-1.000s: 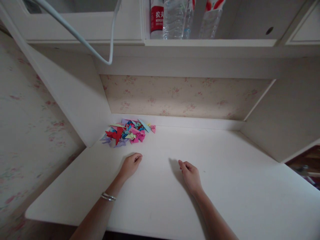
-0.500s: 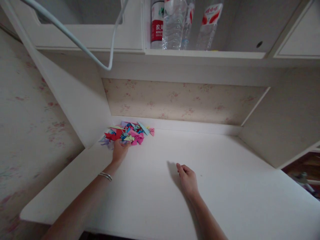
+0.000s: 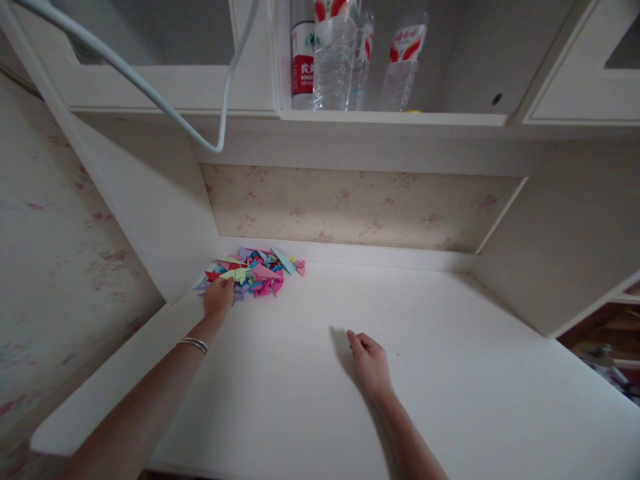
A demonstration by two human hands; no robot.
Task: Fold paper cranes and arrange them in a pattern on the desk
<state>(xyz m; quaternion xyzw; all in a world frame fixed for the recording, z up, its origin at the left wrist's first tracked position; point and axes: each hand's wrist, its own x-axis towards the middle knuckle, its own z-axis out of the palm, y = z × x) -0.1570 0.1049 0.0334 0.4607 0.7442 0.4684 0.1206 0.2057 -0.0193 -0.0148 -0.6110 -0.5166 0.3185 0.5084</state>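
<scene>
At the back left of the white desk (image 3: pixel 300 373) lies a heap of colourful folded-paper pieces, among them pink origami (image 3: pixel 270 285). My left hand (image 3: pixel 219 297), with silver bangles (image 3: pixel 194 344) at the wrist, is at the heap's front left. Its fingers pinch a pale yellow-green origami piece (image 3: pixel 237 274), probably a crane, whose exact shape is hard to make out. Near the middle of the desk, my right hand (image 3: pixel 371 363) is loosely curled, its thumb against the fingers. Nothing shows in it.
Above the desk, a cabinet shelf (image 3: pixel 400 119) holds several plastic bottles, one with a red-and-white label (image 3: pixel 407 44). A white cable (image 3: pixel 165 107) loops down at upper left. Side panels (image 3: pixel 565 227) and a floral back wall (image 3: pixel 340 203) enclose the desk.
My left hand has shifted left, drawing the yellow-green origami piece along over the heap. The right hand has kept its curled pose. The view has tilted slightly upward.
</scene>
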